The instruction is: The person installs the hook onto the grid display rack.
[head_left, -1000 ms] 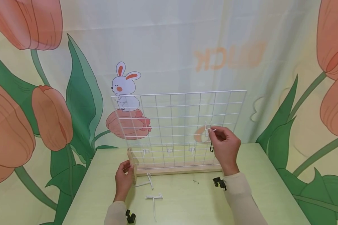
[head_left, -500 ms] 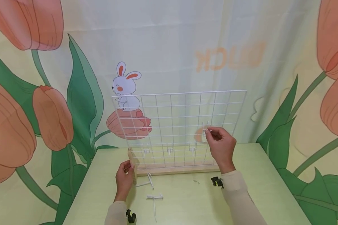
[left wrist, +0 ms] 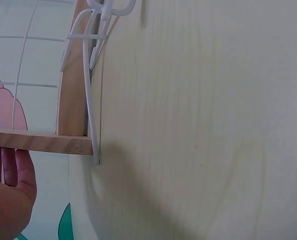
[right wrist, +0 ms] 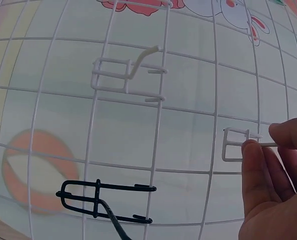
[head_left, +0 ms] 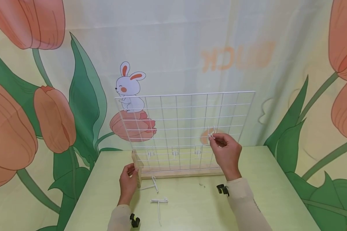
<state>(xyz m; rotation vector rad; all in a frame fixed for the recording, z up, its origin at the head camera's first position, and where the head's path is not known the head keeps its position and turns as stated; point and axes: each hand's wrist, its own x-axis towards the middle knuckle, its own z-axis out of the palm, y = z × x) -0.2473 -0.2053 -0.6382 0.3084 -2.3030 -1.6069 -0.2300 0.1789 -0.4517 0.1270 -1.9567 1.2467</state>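
In the head view my right hand (head_left: pixel 226 155) is at a white wire grid panel (head_left: pixel 185 95), right of its middle. Its thumb and fingers pinch a white wire hook (right wrist: pixel 233 145), whose rectangular back lies at the grid wires; whether it is seated is unclear. Lower left, my left hand (head_left: pixel 128 184) holds the wooden end piece (head_left: pixel 136 168) of the panel's stand. In the left wrist view its fingers (left wrist: pixel 26 170) meet the wood's outer side; the thumb is not seen there.
Several white hooks hang low on the grid, one being a white hook (head_left: pixel 174 153). A black hook (right wrist: pixel 96 200) hangs there too. Two loose hooks lie on the table, a nearer hook (head_left: pixel 159 205) and a farther hook (head_left: pixel 154 186), beside tiny bits (head_left: pixel 201 185).
My right hand has shifted slightly left along the grid and then a little downward with the white hook. The black hook is now hidden behind it in the head view. My left hand keeps its place.
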